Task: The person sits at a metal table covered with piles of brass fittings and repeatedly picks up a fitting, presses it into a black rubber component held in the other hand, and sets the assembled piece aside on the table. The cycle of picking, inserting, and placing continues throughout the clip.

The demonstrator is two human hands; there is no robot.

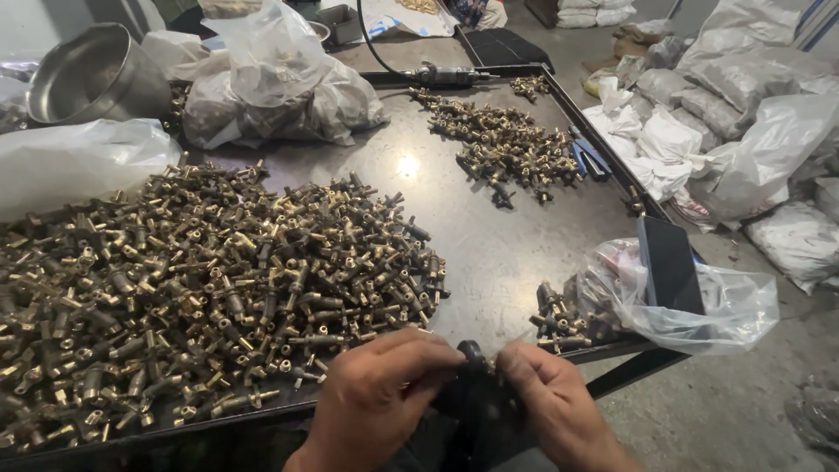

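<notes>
So from my headcam I'm looking down at both hands right at the near edge of the counter (489,253). My left hand (376,398) and right hand (551,402) are meeting over one small dark fitting (472,354), fingers of both pinched together on it from either side. It's held just off the counter's front lip, a bit in front of me; most of it is hidden by my fingers, so I can't tell its exact shape.

Left of my hands there's a huge pile of brass fittings (192,288) spread across the counter, reaching almost to my left hand. A smaller heap (502,140) sits far back, with blue-handled pliers (590,157) just beside it and a metal power tool (446,76) with a black cable behind it. Near my right hand, a little cluster of fittings (559,319) lies next to a clear plastic bag (699,301) with a dark phone (669,267) propped on it. A steel bowl (92,74) sits at the back left corner.
</notes>
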